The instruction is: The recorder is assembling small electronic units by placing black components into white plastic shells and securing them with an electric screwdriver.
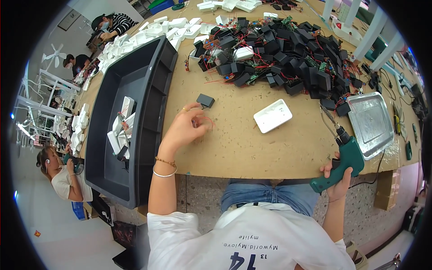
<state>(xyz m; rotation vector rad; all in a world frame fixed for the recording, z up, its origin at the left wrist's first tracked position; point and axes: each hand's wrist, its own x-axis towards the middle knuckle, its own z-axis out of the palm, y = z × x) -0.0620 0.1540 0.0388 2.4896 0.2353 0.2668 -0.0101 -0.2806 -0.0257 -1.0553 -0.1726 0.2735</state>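
My left hand [183,128] is over the table, fingers curled around a small part with red wires [208,121], mostly hidden by the fingers. Just beyond the fingertips lies a small black box [205,100]; whether the wires join it I cannot tell. In my right hand [338,180], at the table's near right edge, is a green soldering gun [346,159], its metal tip pointing up and away. Between the hands a white plastic housing [272,116] rests on the table with its hollow side up.
A deep black bin [155,90] on the left holds several white housings. Black boxes with wires and circuit boards [288,54] form a big heap at the back. White housings [121,49] pile up at far left. A metal tray [371,123] sits right. Other people work at left.
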